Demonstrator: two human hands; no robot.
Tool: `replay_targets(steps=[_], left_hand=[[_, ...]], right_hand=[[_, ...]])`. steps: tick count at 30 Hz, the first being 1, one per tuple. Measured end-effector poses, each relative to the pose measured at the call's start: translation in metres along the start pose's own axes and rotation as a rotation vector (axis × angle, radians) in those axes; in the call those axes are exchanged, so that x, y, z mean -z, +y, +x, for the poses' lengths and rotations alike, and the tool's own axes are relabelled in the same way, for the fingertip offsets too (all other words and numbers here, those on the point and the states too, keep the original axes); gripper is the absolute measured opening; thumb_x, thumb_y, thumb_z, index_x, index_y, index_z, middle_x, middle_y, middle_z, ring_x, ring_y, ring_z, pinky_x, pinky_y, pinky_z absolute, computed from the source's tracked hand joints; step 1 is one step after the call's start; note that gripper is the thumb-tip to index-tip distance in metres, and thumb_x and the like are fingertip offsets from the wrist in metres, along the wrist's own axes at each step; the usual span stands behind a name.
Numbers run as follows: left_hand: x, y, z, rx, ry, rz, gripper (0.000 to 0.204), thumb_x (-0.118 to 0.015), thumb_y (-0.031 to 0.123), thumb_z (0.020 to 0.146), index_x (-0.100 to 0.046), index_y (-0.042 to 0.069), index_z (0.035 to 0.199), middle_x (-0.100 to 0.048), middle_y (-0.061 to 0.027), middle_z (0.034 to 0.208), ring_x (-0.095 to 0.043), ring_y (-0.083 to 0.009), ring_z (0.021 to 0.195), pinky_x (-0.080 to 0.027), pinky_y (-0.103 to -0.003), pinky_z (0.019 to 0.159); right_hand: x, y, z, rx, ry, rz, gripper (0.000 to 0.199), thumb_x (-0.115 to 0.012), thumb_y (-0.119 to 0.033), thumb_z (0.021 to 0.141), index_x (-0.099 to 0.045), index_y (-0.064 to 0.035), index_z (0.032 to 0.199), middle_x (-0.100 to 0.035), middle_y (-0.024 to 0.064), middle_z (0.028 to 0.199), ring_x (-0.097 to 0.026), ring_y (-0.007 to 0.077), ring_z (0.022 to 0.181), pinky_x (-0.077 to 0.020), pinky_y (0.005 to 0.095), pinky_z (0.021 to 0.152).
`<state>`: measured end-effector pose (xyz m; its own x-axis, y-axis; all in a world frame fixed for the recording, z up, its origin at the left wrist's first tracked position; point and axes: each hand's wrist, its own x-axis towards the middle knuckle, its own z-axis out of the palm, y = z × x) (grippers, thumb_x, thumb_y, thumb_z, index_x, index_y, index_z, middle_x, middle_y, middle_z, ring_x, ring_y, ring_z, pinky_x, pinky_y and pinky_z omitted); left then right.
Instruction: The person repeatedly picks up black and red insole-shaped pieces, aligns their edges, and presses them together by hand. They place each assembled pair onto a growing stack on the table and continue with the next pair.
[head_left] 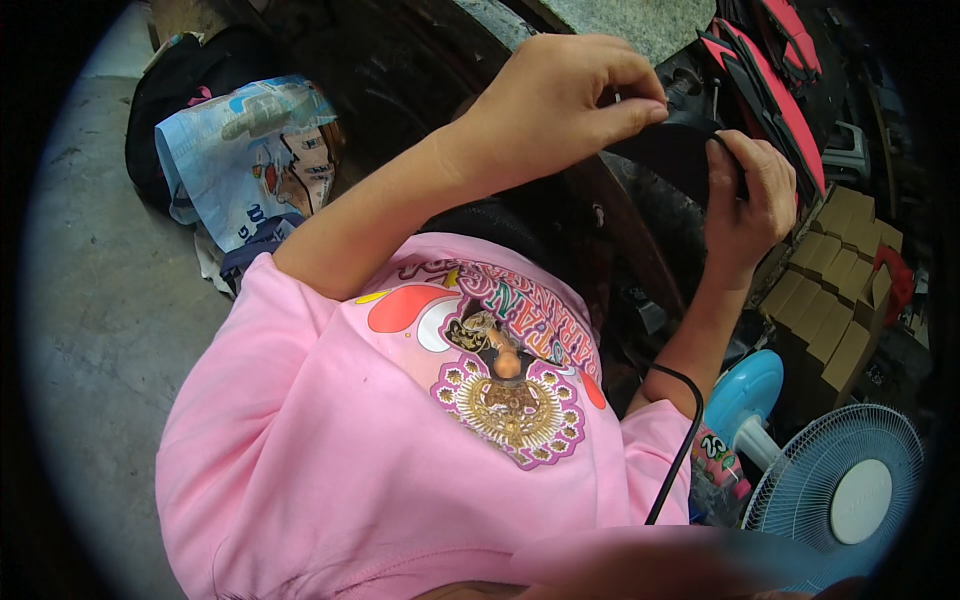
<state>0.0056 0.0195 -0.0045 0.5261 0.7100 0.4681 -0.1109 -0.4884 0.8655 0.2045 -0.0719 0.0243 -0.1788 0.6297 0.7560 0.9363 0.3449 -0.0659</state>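
A dark, curved piece of flat material (672, 160) spans the gap between my two hands. My right hand (752, 195) grips its right end, with the thumb on the near face and the fingers bent over the edge. My left hand (565, 100) is raised at the piece's left end, thumb and forefinger pinched together. What sits in that pinch is too small to make out. Just beyond my hands are black machine-like parts with a thin metal rod (715, 98), partly hidden by my fingers. Flat black-and-red pieces (765, 85) lie in a stack past my right hand.
Brown cardboard boxes (832, 275) stand in rows at the right, below a white plastic stool (852, 150). Lower right are a fan (840, 500) and a bottle (718, 465). A black cable (683, 440) hangs near my right arm. A printed light-blue bag (235, 165) lies at the left.
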Motion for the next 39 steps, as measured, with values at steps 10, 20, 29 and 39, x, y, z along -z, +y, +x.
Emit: replay_targets(steps=[10, 20, 29, 39], left_hand=[[0.000, 0.001, -0.004, -0.241, 0.052, 0.326, 0.014, -0.077, 0.008, 0.084, -0.073, 0.002, 0.096, -0.068, -0.0080, 0.084, -0.066, -0.0182, 0.068, -0.051, -0.025, 0.060], [-0.005, 0.000, -0.001, -0.232, 0.033, 0.424, 0.012, -0.073, 0.011, 0.079, -0.067, 0.005, 0.087, -0.065, -0.0073, 0.080, -0.066, -0.0237, 0.070, -0.052, -0.032, 0.062], [-0.006, -0.002, 0.001, -0.403, 0.137, 0.471, 0.013, -0.078, 0.014, 0.079, -0.072, 0.008, 0.088, -0.067, -0.0057, 0.084, -0.066, -0.0236, 0.074, -0.052, -0.032, 0.064], [-0.011, -0.003, 0.002, -0.341, 0.073, 0.493, 0.012, -0.073, 0.014, 0.081, -0.066, 0.007, 0.088, -0.064, -0.0059, 0.082, -0.064, -0.0262, 0.077, -0.052, -0.035, 0.067]], right_hand=[[-0.002, -0.001, 0.000, 0.010, -0.007, 0.000, 0.013, -0.077, -0.008, 0.078, -0.069, -0.0081, 0.087, -0.063, 0.0056, 0.073, -0.061, 0.0228, 0.067, -0.0462, 0.0324, 0.070], [-0.001, -0.003, 0.003, 0.045, -0.061, 0.010, 0.014, -0.079, -0.009, 0.077, -0.069, -0.0092, 0.087, -0.063, 0.0036, 0.072, -0.060, 0.0213, 0.066, -0.0450, 0.0314, 0.069], [0.000, 0.000, 0.001, 0.042, -0.039, 0.004, 0.014, -0.078, -0.007, 0.076, -0.069, -0.0090, 0.087, -0.063, 0.0038, 0.073, -0.061, 0.0220, 0.067, -0.0454, 0.0321, 0.069], [-0.002, 0.000, 0.002, 0.066, -0.053, 0.011, 0.014, -0.079, -0.009, 0.077, -0.069, -0.0094, 0.088, -0.062, 0.0030, 0.072, -0.060, 0.0216, 0.066, -0.0447, 0.0321, 0.069]])
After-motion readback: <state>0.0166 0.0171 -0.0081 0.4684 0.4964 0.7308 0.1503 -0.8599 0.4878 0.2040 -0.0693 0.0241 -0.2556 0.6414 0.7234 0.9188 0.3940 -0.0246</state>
